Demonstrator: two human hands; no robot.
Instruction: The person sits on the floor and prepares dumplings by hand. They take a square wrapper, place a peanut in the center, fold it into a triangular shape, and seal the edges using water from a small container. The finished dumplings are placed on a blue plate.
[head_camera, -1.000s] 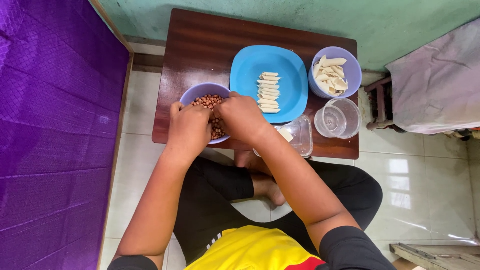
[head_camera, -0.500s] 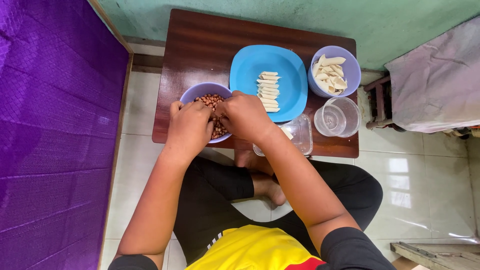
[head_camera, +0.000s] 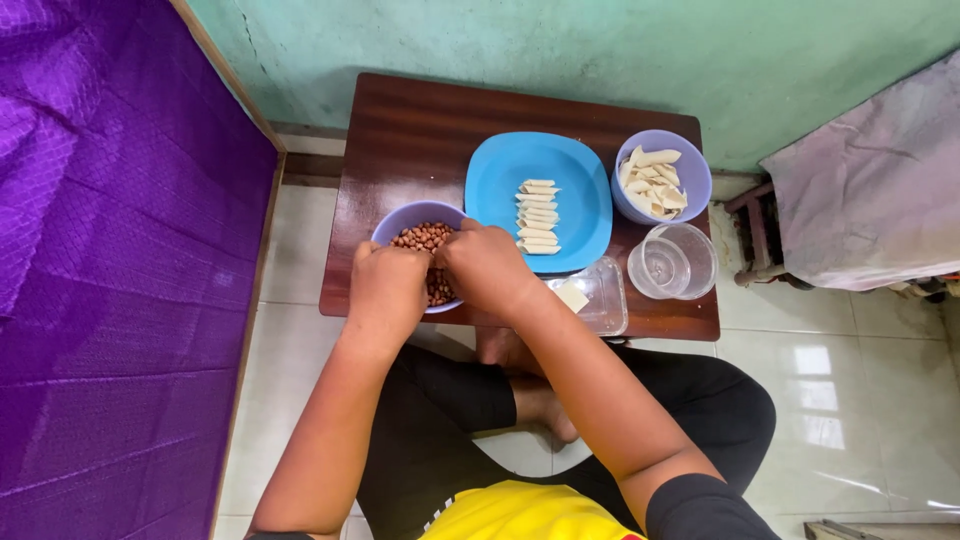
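Nearest, folded legs in black on the pale tiled floor (head_camera: 300, 400), tucked against the low tabletop (head_camera: 400, 130) so that everything stayed within arm's reach. Just beyond, at the near left edge of the tabletop, both hands met over a lilac bowl of reddish-brown peanuts (head_camera: 425, 238). Left hand (head_camera: 388, 290) curled over the bowl's near rim, probably steadying it or pinching at nuts; grip apparently closed, though what it held, if anything, could not be told from above. Right hand (head_camera: 487, 268) reached in from the right, fingers bent down among the peanuts, its grip likewise hidden under the knuckles. Close to the right forearm, a clear rectangular box (head_camera: 600, 300) with a pale block inside, and right of it an empty clear tub (head_camera: 672, 262), both kept near the front edge. Farther back, in the middle, a blue plate (head_camera: 575, 205) bearing a neat column of pale strips (head_camera: 538, 216), laid side by side as if sorted. Far right, a second lilac bowl (head_camera: 690, 170) heaped with loose pale pieces (head_camera: 652, 180). Beyond, the green wall (head_camera: 560, 50); along the left, purple cloth (head_camera: 90, 250).
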